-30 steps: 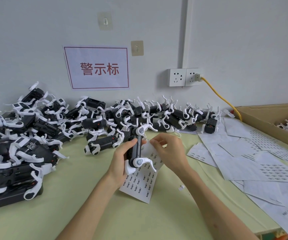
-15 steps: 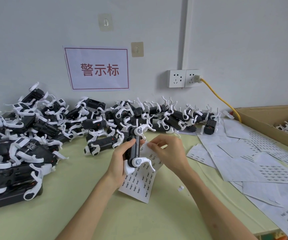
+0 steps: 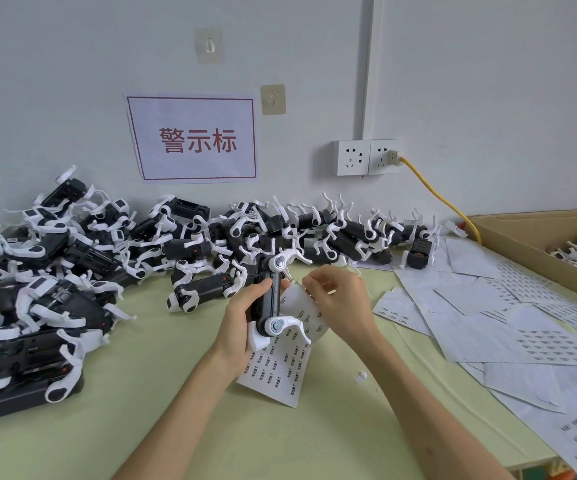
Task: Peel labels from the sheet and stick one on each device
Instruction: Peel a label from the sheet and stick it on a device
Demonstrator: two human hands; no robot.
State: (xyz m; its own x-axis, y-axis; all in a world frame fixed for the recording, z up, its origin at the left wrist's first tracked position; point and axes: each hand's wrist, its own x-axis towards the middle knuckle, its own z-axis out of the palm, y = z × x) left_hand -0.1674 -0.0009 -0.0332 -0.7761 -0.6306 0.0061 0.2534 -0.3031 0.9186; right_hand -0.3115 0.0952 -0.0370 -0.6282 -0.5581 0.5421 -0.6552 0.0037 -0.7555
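Note:
My left hand (image 3: pixel 236 322) grips a black device with white clips (image 3: pixel 269 299), held upright over the green table. Under that hand hangs a white label sheet (image 3: pixel 280 367) with several small printed labels; the same hand seems to pin it against the device. My right hand (image 3: pixel 340 303) pinches the sheet's top edge just right of the device, thumb and forefinger closed on it. Whether a peeled label sits between those fingertips is too small to tell.
A large heap of black-and-white devices (image 3: pixel 72 271) fills the left side and the back along the wall. Loose paper sheets (image 3: pixel 508 327) cover the right side. A cardboard box (image 3: pixel 522 237) with more devices stands at the far right. A small white scrap (image 3: pixel 360 376) lies on the table (image 3: pixel 176 427).
My right hand's fingers have shifted slightly up and left along the sheet's top edge, closer to the device. The left hand and device have stayed nearly in place.

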